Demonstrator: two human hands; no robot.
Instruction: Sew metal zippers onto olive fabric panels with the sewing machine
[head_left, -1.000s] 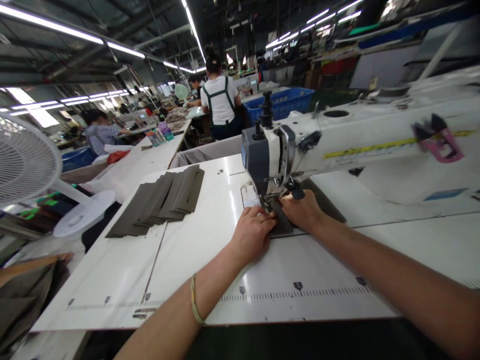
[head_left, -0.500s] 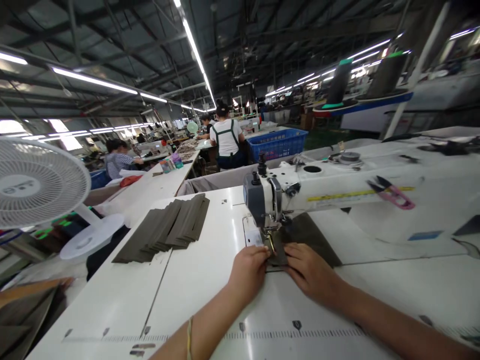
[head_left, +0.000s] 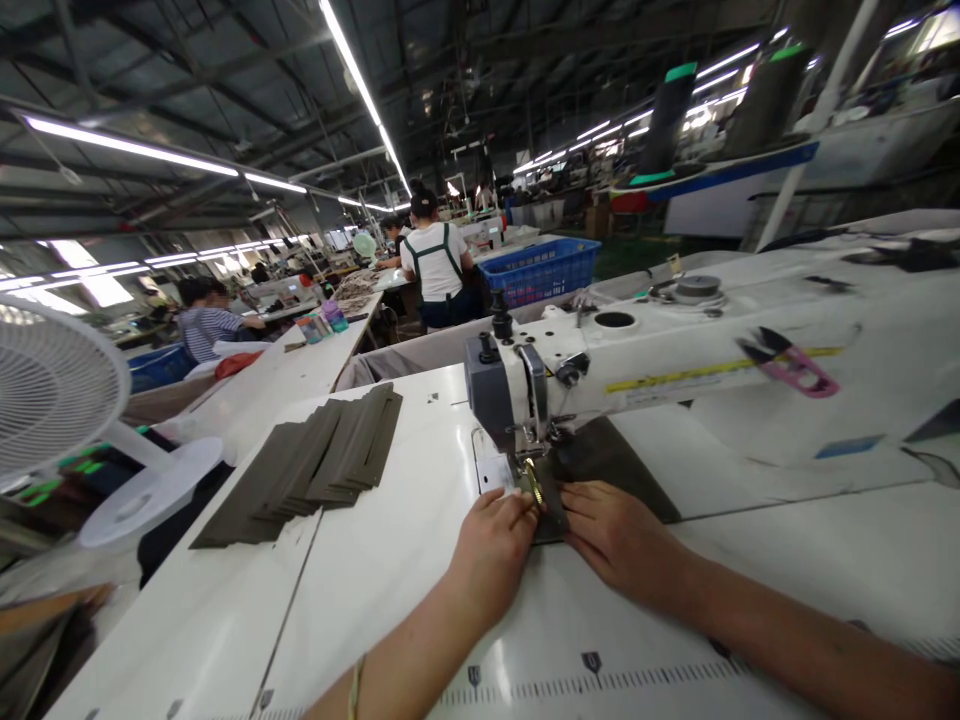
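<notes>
A dark grey-brown fabric piece (head_left: pixel 619 470) lies on the white sewing table, partly under the head of a sewing machine (head_left: pixel 517 390). My left hand (head_left: pixel 491 555) has its fingers bent and drawn together at the fabric's near left edge, close to the presser foot; its fingertips are partly hidden. Flat on the fabric to the right of the needle area rests my right hand (head_left: pixel 626 535), fingers stretched out. Between the two hands runs a narrow folded strip of the fabric. Beside it is a small gold-coloured ribbed piece (head_left: pixel 533 482), its kind unclear.
A fanned stack of dark fabric pieces (head_left: pixel 307 460) lies left on the table. Beyond it stands a white fan (head_left: pixel 150 490). Pink-handled thread snips (head_left: pixel 802 370) rest against the machine arm. A blue crate (head_left: pixel 540 272) and co-workers are farther back.
The whole view has shifted slightly, with the fan and fabric stack now farther left. Both hands stay at the fabric by the presser foot, nearly unmoved relative to the machine.
</notes>
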